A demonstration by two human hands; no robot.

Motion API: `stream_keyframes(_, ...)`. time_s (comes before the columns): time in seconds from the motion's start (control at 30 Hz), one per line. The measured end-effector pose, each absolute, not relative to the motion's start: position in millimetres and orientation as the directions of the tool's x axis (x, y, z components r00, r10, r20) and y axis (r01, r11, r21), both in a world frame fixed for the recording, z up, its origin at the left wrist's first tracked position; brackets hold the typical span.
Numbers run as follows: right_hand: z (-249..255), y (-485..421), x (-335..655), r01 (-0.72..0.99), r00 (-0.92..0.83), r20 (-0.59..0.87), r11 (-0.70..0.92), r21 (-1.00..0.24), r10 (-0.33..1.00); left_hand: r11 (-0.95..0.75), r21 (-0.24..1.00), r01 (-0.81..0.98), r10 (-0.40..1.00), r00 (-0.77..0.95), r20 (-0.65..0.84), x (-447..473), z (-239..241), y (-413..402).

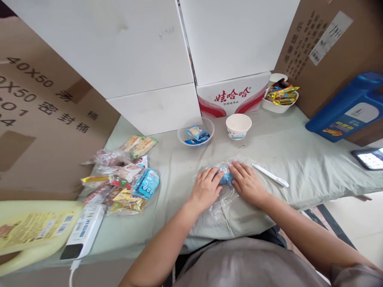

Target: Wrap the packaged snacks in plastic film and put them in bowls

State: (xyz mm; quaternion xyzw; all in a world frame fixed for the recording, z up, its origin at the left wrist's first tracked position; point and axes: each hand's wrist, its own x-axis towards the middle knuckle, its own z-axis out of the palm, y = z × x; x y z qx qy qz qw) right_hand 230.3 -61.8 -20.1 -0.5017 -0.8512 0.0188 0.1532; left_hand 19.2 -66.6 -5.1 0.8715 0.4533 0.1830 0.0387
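1. While both arms reach over the cloth-covered tabletop (169, 171), a small blue packet (226, 176) lies between the hands, on the person's side of the white paper bowl (238, 129).
2. The left hand (206, 186) is below the paper bowl and to its left, its fingers spread over the packet's left part and its thumb on top.
3. The right hand (247, 182) is nearly straight below the paper bowl, laid flat with its fingers stretched out at the packet's right end.
4. The fingers hide much of the packet, so I can't really tell how hard they press.
5. Crinkly clear plastic (223, 202) spreads under the hands, also on the person's side of the paper bowl.
6. A thin white tool (271, 175) lies below the paper bowl and to its right, near the right hand.
7. Just left of the paper bowl is a clear round tub (181, 138) with blue snack packs (196, 134) in it.
8. Well to the left of the paper bowl is a messy pile of wrapped snacks (125, 173).
9. Behind the paper bowl and to its right is a white tub (275, 107) full of bright snack packs (281, 95).
10. Far right of the paper bowl is a blue bottle (344, 111), tilted.
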Motion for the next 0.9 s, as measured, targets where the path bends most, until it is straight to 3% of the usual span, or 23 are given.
stream_keyframes(0.13, -41.2, -58.4, 228.8, 0.884, -0.396, 0.234, 0.437, -0.164, 0.888, -0.514, 0.327, 0.793, 0.858, 0.471, 0.206, 11.1, -12.1, -43.0)
stream_keyframes(0.23, -47.0, -58.6, 229.5, 0.896, -0.387, 0.233, 0.424, -0.132, 0.892, -0.44, 0.545, 0.713, 0.895, 0.394, 0.208, -1.2, -15.4, -27.2)
stream_keyframes(0.33, -48.3, -58.5, 230.0, 0.899, -0.391, 0.224, 0.423, -0.116, 0.893, -0.285, 0.805, 0.52, 0.956, 0.213, 0.201, -17.8, -10.8, -12.9)
stream_keyframes(0.43, -49.2, -57.9, 229.8, 0.899, -0.388, 0.224, 0.421, -0.123, 0.894, -0.198, 0.894, 0.402, 0.977, 0.008, 0.213, -33.0, 8.9, 3.7)
stream_keyframes(0.53, -50.1, -57.6, 229.5, 0.898, -0.384, 0.228, 0.42, -0.135, 0.894, -0.282, 0.789, 0.545, 0.915, -0.094, 0.392, -40.5, 38.7, 28.7)
stream_keyframes(0.67, -51.0, -57.7, 230.0, 0.897, -0.382, 0.239, 0.42, -0.138, 0.893, -0.344, 0.464, 0.816, 0.791, -0.015, 0.612, -38.0, 58.8, 75.8)
stream_keyframes(0.8, -50.3, -57.8, 230.4, 0.898, -0.38, 0.25, 0.42, -0.133, 0.891, -0.438, 0.298, 0.848, 0.863, 0.304, 0.404, -29.0, 44.7, 112.5)
stream_keyframes(0.9, -48.7, -57.9, 230.5, 0.898, -0.384, 0.243, 0.421, -0.124, 0.891, -0.479, 0.265, 0.837, 0.85, 0.366, 0.379, -18.7, 37.6, 108.4)
